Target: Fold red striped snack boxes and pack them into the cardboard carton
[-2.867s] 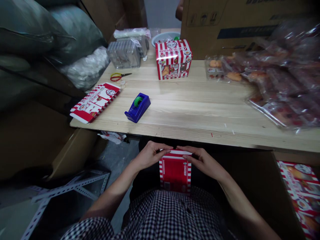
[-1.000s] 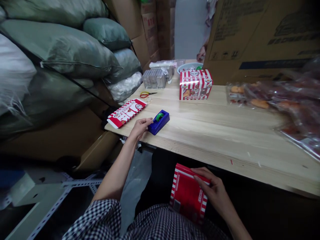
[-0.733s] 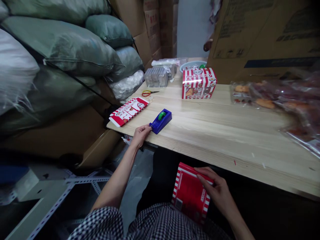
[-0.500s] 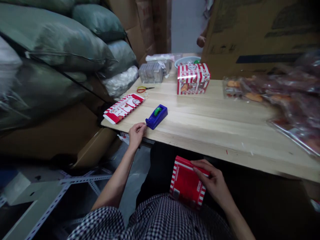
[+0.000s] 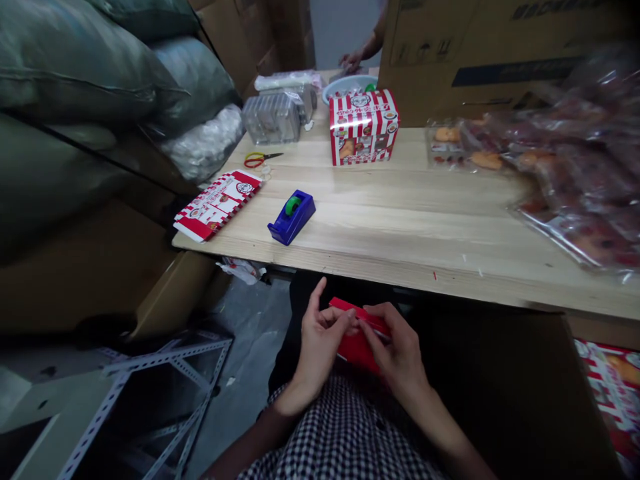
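A red cardboard box (image 5: 357, 353) rests in my lap below the table edge, partly covered by my hands. My right hand (image 5: 397, 343) grips its right side, thumb and fingers near the top edge. My left hand (image 5: 323, 337) is at the box's upper left, thumb and fingers pinched together against the top edge and one finger stretched up. Whatever lies in that pinch is too small to make out. On the table, a blue tape dispenser (image 5: 295, 220) with a green roll (image 5: 292, 205) stands beyond my left hand, apart from it.
A flat red-and-white carton (image 5: 217, 205) and scissors (image 5: 263, 159) lie at the left. Behind stand a striped box (image 5: 363, 133), clear plastic packs (image 5: 273, 119) and a bowl (image 5: 333, 88). Bagged goods (image 5: 565, 160) pile up at the right. Another person's hand (image 5: 353, 60) shows at the back.
My left hand has moved from the tape dispenser down and right to the box's top edge. My right hand still holds the box, which now looks more tilted. The view has shifted.
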`<action>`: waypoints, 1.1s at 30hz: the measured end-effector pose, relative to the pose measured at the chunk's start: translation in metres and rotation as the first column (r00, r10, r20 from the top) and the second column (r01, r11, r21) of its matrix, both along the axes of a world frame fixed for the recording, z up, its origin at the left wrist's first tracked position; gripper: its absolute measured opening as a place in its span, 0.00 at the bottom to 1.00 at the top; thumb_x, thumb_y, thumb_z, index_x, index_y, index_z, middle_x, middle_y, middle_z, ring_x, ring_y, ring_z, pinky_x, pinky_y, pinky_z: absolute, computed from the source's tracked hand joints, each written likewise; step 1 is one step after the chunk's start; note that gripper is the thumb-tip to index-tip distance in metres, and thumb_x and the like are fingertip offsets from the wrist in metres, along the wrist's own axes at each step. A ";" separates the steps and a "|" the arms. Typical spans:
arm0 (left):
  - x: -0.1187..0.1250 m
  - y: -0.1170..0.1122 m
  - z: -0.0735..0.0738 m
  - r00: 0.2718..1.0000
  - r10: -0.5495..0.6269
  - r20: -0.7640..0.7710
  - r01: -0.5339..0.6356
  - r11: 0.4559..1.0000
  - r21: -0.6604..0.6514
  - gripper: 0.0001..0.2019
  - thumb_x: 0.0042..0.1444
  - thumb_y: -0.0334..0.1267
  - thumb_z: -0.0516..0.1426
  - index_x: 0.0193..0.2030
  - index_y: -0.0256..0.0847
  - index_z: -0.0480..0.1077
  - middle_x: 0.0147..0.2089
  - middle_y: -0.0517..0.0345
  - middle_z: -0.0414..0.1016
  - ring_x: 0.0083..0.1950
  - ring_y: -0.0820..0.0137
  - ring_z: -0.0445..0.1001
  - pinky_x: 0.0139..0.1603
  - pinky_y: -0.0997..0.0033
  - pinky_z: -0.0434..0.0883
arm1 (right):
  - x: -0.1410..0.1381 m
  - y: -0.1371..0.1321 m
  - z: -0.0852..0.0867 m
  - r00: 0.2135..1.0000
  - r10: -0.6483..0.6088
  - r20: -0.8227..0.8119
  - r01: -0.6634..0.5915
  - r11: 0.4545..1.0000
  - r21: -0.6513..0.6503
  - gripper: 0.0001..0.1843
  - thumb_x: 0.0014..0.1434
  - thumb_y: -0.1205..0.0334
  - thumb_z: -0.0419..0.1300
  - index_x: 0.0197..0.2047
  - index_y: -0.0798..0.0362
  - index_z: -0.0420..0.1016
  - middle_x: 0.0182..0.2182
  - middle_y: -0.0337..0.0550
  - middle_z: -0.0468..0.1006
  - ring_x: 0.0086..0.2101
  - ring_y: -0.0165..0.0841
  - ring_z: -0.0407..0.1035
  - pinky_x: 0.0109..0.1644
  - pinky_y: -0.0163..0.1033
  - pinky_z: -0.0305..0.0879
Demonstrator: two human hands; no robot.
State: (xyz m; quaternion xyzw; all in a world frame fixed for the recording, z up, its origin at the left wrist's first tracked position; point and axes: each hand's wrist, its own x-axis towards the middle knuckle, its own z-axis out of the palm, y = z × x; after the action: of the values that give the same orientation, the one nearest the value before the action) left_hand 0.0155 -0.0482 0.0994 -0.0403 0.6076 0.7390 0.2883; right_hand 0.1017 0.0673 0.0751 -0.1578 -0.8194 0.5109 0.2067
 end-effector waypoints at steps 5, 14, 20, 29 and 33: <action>-0.006 -0.005 -0.010 0.999 0.020 0.045 -0.018 0.999 -0.041 0.47 0.52 0.39 0.68 0.74 0.39 0.47 0.28 0.59 0.80 0.27 0.73 0.78 0.34 0.76 0.74 | -0.001 0.005 0.001 0.983 0.182 0.028 -0.184 0.963 0.197 0.22 0.69 0.70 0.53 0.64 0.47 0.68 0.44 0.47 0.73 0.43 0.37 0.70 0.47 0.44 0.71; -0.005 -0.008 -0.012 0.995 -0.067 0.074 0.071 0.996 -0.051 0.47 0.53 0.44 0.67 0.73 0.37 0.47 0.31 0.56 0.81 0.31 0.69 0.80 0.38 0.70 0.76 | -0.002 0.010 0.003 0.974 0.220 0.049 -0.225 0.962 0.155 0.19 0.69 0.69 0.53 0.59 0.49 0.76 0.43 0.49 0.71 0.43 0.37 0.70 0.45 0.43 0.71; -0.026 -0.027 -0.018 0.825 -0.432 -0.365 0.132 0.775 -0.618 0.32 0.51 0.54 0.67 0.60 0.43 0.72 0.29 0.59 0.74 0.31 0.67 0.75 0.37 0.67 0.72 | 0.000 0.022 0.015 0.955 0.278 0.100 -0.270 0.959 -0.085 0.14 0.68 0.63 0.57 0.54 0.45 0.79 0.41 0.45 0.73 0.42 0.36 0.72 0.45 0.42 0.71; -0.046 -0.023 0.025 0.651 -0.671 -0.355 0.544 0.739 -0.398 0.10 0.57 0.41 0.64 0.45 0.42 0.79 0.43 0.55 0.82 0.45 0.66 0.78 0.48 0.69 0.73 | 0.036 0.025 0.017 0.994 -0.052 0.100 0.101 0.807 -0.582 0.17 0.62 0.54 0.66 0.54 0.42 0.79 0.46 0.43 0.82 0.46 0.38 0.76 0.53 0.45 0.72; -0.052 -0.008 0.031 0.858 -0.357 -0.371 0.249 0.919 -0.307 0.12 0.56 0.41 0.64 0.47 0.41 0.78 0.42 0.56 0.83 0.40 0.67 0.80 0.43 0.70 0.77 | 0.068 0.035 0.017 0.945 -0.320 0.068 0.284 0.701 -0.655 0.31 0.63 0.48 0.63 0.67 0.42 0.64 0.59 0.48 0.76 0.59 0.41 0.69 0.68 0.54 0.58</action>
State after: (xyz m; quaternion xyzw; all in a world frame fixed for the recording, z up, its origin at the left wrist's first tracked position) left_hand -0.0362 -0.0565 0.1303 0.1804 0.7412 0.5933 0.2573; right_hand 0.1695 0.1021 0.0921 -0.3392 -0.5450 0.7282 0.2400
